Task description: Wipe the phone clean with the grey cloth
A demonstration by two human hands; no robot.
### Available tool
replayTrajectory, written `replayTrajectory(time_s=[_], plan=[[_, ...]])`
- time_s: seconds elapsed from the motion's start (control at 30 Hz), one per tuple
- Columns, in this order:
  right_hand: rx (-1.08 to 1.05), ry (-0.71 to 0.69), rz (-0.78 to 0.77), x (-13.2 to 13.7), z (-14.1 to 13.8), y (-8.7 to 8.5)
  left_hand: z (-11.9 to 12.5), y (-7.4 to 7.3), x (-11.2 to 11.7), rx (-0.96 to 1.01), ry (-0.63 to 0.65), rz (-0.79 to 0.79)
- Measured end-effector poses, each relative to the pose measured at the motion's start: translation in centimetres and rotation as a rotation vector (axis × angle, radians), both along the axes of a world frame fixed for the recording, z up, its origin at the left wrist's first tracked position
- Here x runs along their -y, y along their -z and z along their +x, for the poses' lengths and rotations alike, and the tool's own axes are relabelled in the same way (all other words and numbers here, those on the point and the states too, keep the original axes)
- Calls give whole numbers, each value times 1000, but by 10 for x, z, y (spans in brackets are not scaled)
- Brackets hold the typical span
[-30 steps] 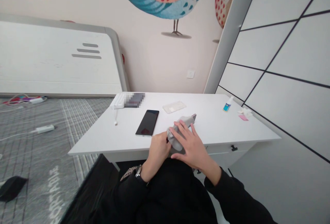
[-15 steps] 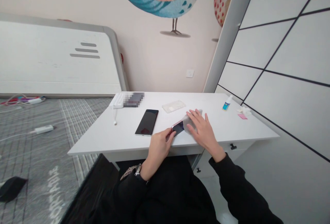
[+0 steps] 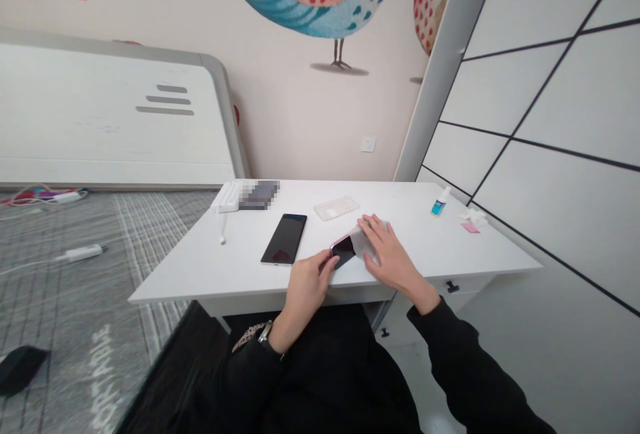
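My left hand (image 3: 309,281) pinches the near end of a pink-edged phone (image 3: 343,251) that rests on the white table (image 3: 215,267). My right hand (image 3: 387,254) lies on a grey cloth (image 3: 361,239), pressing it flat over the far part of that phone, fingers stretched out. A second, black phone (image 3: 285,238) lies face up just left of my hands. A clear phone case (image 3: 337,207) sits behind them.
A white power strip (image 3: 230,197) with a cable lies at the table's back left. A small spray bottle (image 3: 440,202) and pink and white wipes (image 3: 471,221) are at the right edge by the panelled wall. Cables lie on the grey bed to the left.
My right hand and the cloth moved from the near end of the phone towards its far end, baring the dark screen, then slid slightly back. My left hand kept its hold.
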State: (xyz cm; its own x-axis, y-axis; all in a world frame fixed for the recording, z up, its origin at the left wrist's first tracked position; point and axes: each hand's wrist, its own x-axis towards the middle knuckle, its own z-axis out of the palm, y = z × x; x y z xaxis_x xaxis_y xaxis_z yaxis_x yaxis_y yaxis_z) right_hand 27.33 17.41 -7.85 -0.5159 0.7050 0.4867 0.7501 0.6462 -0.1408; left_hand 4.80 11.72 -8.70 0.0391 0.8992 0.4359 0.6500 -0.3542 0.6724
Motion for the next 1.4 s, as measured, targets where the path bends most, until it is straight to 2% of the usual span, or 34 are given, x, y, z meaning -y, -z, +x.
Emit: replayTrajectory(time_s=[0.23, 0.4, 0.53, 0.63, 0.7, 0.77, 0.93, 1.0, 1.1, 1.17, 1.33, 1.4], plan=[[82, -117, 42, -11, 5, -9, -6, -7, -2, 206, 72, -111], [66, -200, 99, -17, 9, -13, -7, -7, -2, 233, 76, -125], [31, -246, 109, 6, -15, -14, -4, -2, -1, 170, 78, -85], [83, -334, 108, 27, -37, -14, -3, 4, -1, 87, 46, -28], [124, -351, 114, 30, -42, -13, -2, 6, 0, 35, 22, 6], [123, -288, 129, 24, -36, -10, -2, 6, 1, 4, 23, 21], [-15, 35, 160, 8, -11, 1, 1, 5, 4, -26, 21, 31], [-22, 30, 150, 17, -15, 3, 2, 6, 4, -39, 14, 46], [53, -122, 117, 32, -27, 1, 1, 8, 3, -43, 25, 61], [90, -169, 113, 34, -30, 0, 1, 9, 3, -41, 27, 60], [-55, 62, 130, 17, -15, 3, 2, 7, 5, -60, 13, 46], [-73, 37, 108, 19, -14, 3, 2, 7, 5, -61, 12, 41]])
